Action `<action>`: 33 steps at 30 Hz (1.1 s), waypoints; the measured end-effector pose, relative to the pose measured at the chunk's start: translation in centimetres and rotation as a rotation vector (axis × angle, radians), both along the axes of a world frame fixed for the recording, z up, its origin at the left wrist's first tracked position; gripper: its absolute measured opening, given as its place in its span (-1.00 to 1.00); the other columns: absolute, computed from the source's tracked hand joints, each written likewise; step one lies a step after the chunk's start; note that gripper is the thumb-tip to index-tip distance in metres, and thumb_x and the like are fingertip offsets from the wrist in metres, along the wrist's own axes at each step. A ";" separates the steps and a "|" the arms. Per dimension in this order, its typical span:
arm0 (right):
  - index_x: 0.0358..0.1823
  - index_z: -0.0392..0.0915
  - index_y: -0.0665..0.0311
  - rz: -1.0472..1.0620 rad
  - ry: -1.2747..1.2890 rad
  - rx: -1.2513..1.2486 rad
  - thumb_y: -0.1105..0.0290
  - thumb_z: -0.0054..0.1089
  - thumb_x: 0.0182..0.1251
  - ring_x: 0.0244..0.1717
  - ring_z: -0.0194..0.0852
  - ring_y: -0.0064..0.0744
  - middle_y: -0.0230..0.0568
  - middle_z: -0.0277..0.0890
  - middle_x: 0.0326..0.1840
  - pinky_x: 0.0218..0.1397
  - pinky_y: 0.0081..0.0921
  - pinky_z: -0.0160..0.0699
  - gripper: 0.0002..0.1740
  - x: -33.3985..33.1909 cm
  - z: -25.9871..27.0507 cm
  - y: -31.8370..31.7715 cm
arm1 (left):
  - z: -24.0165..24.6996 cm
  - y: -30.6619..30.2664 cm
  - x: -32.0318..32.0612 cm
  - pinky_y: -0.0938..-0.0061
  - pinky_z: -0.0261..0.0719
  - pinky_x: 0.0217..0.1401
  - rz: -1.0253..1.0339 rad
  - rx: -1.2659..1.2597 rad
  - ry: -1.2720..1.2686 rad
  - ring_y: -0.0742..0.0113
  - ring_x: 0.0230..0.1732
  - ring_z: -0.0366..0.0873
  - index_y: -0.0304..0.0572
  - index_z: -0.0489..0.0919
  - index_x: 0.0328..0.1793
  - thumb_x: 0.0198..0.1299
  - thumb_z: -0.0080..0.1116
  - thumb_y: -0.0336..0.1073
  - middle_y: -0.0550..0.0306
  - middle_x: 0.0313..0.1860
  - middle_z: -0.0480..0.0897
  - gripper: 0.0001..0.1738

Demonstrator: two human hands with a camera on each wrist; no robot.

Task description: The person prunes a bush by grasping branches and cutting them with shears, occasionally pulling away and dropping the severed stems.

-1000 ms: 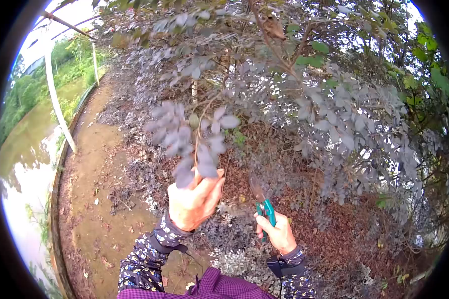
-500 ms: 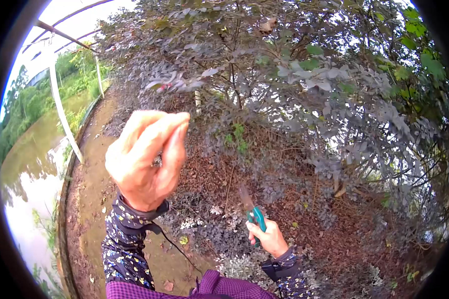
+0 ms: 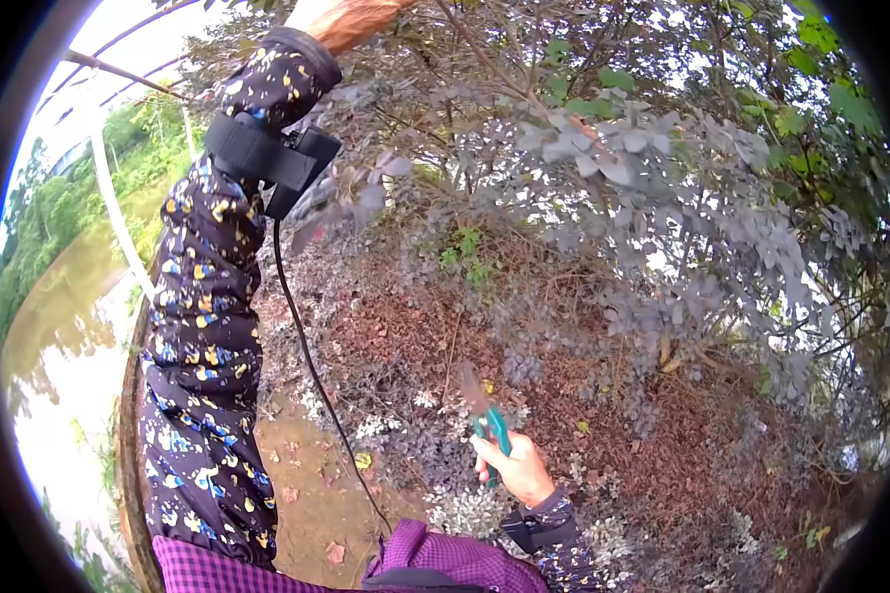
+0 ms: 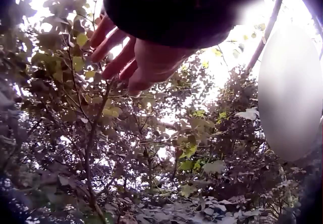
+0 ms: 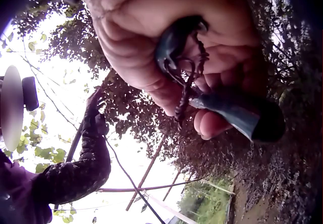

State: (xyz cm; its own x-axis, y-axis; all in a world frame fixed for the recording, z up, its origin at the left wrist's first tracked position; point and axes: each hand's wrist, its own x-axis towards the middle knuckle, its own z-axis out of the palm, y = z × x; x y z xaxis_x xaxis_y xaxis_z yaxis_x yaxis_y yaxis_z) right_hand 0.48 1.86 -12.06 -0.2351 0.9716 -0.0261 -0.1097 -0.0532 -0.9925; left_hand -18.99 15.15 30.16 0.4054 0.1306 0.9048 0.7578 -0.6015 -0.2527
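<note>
My left hand is raised to the top edge of the head view, its fingers out of frame there. In the left wrist view the left hand reaches among leafy twigs with its fingers spread and fairly straight. A thin upright branch rises to just below those fingertips. Lower down, my right hand grips green-handled pruning shears, blades pointing up and away. From the right wrist, the fingers wrap the shears' handles, with a twisted cord between them.
A large purple-leaved shrub fills the middle and right. Beneath it lies brown leaf litter. On the left are a dirt path, a pond and a white post. A black cable runs from my left wrist.
The left hand has let go of the leafy sprig it held and swung up to the top of the view. The right hand and shears have shifted slightly left and down.
</note>
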 end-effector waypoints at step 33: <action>0.19 0.29 0.39 0.308 0.257 0.229 0.14 -0.13 0.43 -0.10 0.52 -0.35 -0.19 0.50 -0.16 0.02 -0.41 0.45 -0.51 -4.6 12.4 2.3 | -16.9 -9.5 -5.9 0.57 0.39 -0.41 -0.031 -0.200 -0.338 0.44 -0.51 0.44 -0.22 0.59 -0.25 0.15 0.19 -0.32 0.12 -0.53 0.54 -0.87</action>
State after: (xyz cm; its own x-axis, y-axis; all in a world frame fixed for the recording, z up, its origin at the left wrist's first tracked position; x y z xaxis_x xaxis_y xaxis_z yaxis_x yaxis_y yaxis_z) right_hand -4.08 4.15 0.29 -0.4842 0.8296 0.2781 -0.3672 0.0958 -0.9252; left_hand -24.88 5.63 13.22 0.0956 0.3106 0.9457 0.7589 -0.6376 0.1327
